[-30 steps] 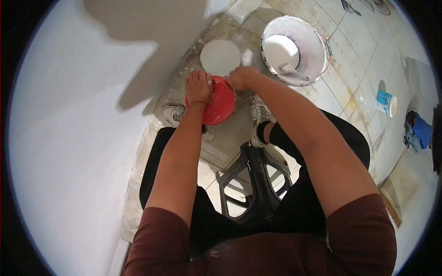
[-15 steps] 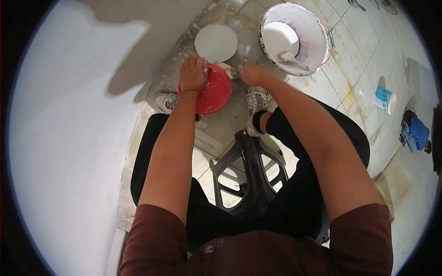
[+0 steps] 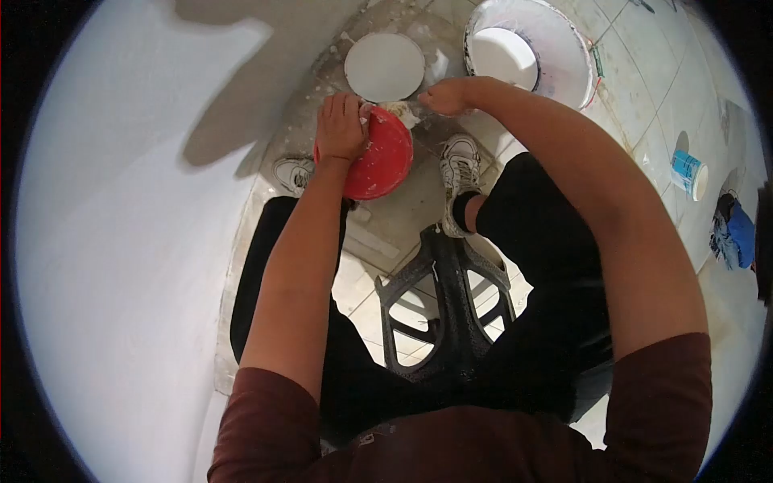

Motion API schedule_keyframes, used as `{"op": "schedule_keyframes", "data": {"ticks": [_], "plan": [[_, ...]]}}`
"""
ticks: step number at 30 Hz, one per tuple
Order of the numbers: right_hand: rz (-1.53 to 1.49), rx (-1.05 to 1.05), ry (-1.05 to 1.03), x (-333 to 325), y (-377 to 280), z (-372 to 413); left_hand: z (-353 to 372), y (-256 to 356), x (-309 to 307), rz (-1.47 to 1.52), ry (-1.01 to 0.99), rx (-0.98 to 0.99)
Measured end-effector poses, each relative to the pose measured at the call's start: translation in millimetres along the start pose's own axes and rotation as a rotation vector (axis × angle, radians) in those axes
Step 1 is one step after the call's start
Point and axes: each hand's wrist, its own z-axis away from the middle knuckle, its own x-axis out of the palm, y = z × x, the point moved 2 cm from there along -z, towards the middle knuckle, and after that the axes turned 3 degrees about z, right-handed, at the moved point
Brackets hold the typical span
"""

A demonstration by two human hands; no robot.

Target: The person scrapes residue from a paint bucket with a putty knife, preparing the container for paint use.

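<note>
My left hand [image 3: 342, 127] is closed over the upper left rim of a red plastic bowl [image 3: 378, 161], which is flecked with white. The bowl sits between my shoes. My right hand [image 3: 447, 97] is closed, just to the right of the bowl's far edge. It grips a tool whose kind I cannot make out, mostly hidden. A ragged, cream-coloured lump [image 3: 400, 113] lies at the tool's end, against the bowl's rim. Just beyond both hands is a round white lid or tub top [image 3: 385, 67].
A large, paint-smeared white bucket [image 3: 568, 56] holding a white round thing [image 3: 503, 58] stands at far right. A blue and white tub [image 3: 689, 175] lies on the tiles. Between my legs is a black stool [image 3: 455, 306]. The white wall [image 3: 121, 241] runs along the left.
My right hand has moved up slightly, its elbow swinging outward to the right. The cream lump at the bowl's rim shows more now. The left hand keeps its grip; the view has shifted a little.
</note>
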Motion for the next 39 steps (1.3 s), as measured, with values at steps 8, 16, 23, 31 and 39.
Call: {"op": "schedule_keyframes", "data": {"ticks": [8,16,23,31,39], "plan": [[0.296,-0.199,-0.145,-23.8,-18.3,-67.9,-4.9,3.7,-4.5,0.036,0.037,0.007],[-0.48,0.097,-0.033,7.8,-23.5,-10.2,-6.8,0.3,-4.9,0.036,0.117,0.019],[0.122,-0.171,0.067,2.8,-20.7,10.4,-7.3,0.7,-7.6,0.07,0.021,-0.006],[-0.023,-0.144,0.081,54.9,-17.6,4.1,-8.2,-2.8,-0.1,0.051,-0.001,0.004],[-0.157,-0.064,0.142,90.4,-29.3,4.5,-8.7,0.6,1.1,0.042,-0.078,0.063]]}}
